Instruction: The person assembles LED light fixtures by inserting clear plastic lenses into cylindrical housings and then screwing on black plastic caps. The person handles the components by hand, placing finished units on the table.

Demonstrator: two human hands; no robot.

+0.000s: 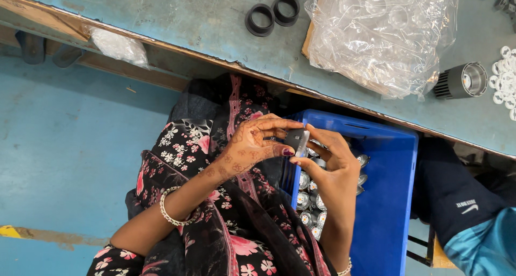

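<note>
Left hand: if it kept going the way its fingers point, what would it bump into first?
Probably the right hand, just across the small dark part that the left hand pinches; the blue crate sits beyond, apparently lower.

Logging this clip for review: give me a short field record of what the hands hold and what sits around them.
left hand: pinches small dark cylindrical part
right hand: fingers on same part
below hands: blue crate holding silver-faced cylindrical parts
workbench: black rings, clear plastic bag, finned grey housing, white rings
</note>
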